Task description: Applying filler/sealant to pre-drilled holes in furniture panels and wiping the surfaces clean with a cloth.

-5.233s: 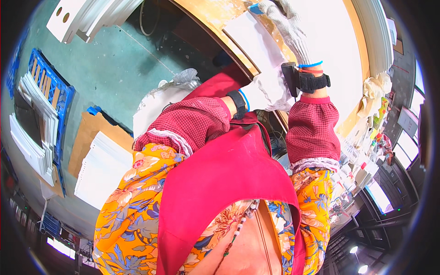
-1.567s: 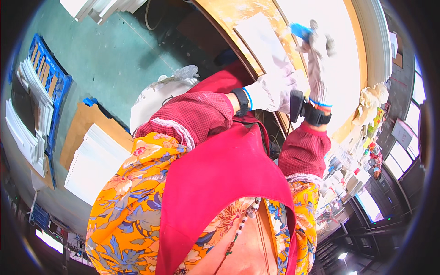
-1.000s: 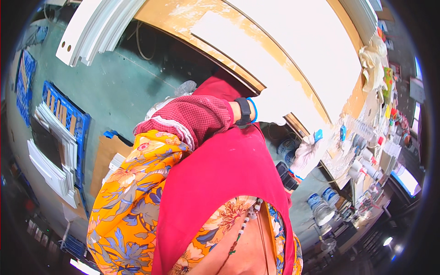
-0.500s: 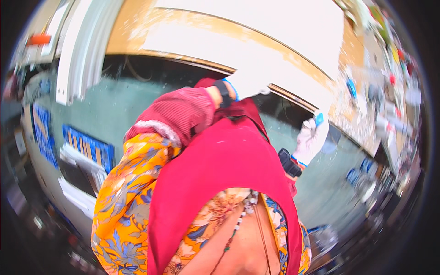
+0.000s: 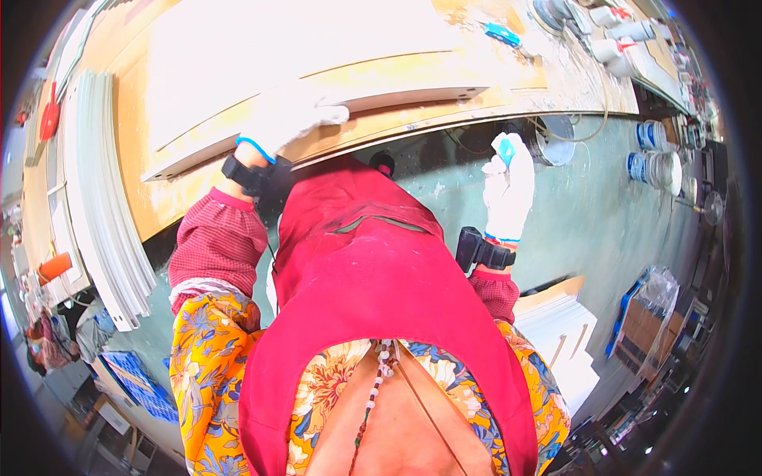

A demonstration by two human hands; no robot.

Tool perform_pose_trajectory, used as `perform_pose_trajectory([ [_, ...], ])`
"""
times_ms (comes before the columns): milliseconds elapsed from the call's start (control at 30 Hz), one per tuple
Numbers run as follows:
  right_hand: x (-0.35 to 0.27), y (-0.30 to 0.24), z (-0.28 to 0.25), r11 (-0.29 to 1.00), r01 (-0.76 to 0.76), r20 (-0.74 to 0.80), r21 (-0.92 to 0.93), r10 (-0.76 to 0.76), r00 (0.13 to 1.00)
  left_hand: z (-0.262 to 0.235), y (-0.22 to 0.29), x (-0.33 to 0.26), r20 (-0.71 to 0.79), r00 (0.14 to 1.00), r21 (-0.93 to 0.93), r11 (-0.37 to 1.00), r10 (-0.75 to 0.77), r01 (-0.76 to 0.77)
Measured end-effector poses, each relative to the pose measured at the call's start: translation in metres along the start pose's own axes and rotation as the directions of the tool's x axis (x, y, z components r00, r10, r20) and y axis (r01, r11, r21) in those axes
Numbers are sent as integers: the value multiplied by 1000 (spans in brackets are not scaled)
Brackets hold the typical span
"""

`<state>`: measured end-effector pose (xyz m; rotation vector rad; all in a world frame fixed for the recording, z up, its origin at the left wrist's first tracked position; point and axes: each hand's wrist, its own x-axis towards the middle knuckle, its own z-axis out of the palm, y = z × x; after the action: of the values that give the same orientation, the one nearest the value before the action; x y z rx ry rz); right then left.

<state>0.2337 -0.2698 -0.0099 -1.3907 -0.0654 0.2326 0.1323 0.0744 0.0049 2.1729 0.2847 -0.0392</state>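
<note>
My left hand [image 5: 298,127], in a white glove, lies along the near edge of a long white panel [image 5: 413,97] on the bench. Its fingers stretch out to the right against the panel's edge. Glare washes out part of this hand, and nothing shows held in it. My right hand [image 5: 509,190], also white-gloved, is off the bench's front edge, above the floor. Its fingers close on a small blue piece [image 5: 506,149] whose kind I cannot make out. A larger white sheet [image 5: 278,47] lies behind the panel.
Long white strips [image 5: 103,198] stand stacked at the left. A blue tool [image 5: 502,33] and white bottles [image 5: 611,49] are at the bench's far right. Buckets [image 5: 655,168] and stacked white boards [image 5: 559,337] stand on the floor at right.
The view has turned, bringing the bench's right end and the floor buckets into clearer sight. My left arm reaches further over the panel. The blue piece stays in my right hand.
</note>
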Motion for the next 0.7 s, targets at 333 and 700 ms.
perform_pose_trajectory([
  [333,4,3,14,991,73,20,-116,-71,997,29,1,-33,-125,938,431,869,323,-242],
  [700,-10,-30,39,976,-190,57,106,185,981,95,-3,-58,-344,901,297,941,265,-163],
])
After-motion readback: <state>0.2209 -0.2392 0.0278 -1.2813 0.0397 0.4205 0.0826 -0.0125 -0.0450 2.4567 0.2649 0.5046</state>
